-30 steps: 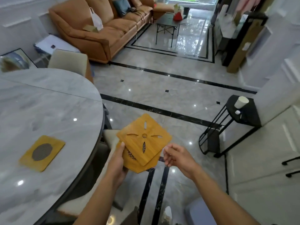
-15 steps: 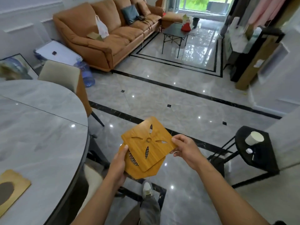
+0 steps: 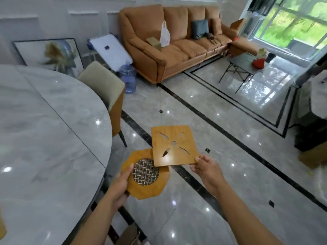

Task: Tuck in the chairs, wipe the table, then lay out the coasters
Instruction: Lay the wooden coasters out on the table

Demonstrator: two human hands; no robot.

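My left hand (image 3: 122, 181) grips an octagonal wooden coaster (image 3: 141, 188) with a round metal mesh centre, held just off the table's right edge. My right hand (image 3: 203, 167) pinches the near corner of a square wooden coaster (image 3: 175, 152) with leaf-shaped cutouts, lifted up and right of the octagonal one and overlapping its top edge. The round grey marble table (image 3: 44, 129) fills the left side. A sliver of another yellow coaster (image 3: 2, 227) shows at the table's near left edge. A beige and orange chair (image 3: 106, 91) is tucked against the table's far side.
An orange sofa (image 3: 177, 50) stands at the back with a white bag and cushions. A blue water bottle (image 3: 128, 78), a framed picture (image 3: 49, 52) and a small folding table (image 3: 242, 66) stand on the glossy marble floor. A dark cabinet (image 3: 311, 124) is at right.
The two coasters were stacked in both hands; my right hand has now slid the square one off to the upper right, uncovering the mesh coaster. The view has swung left and up.
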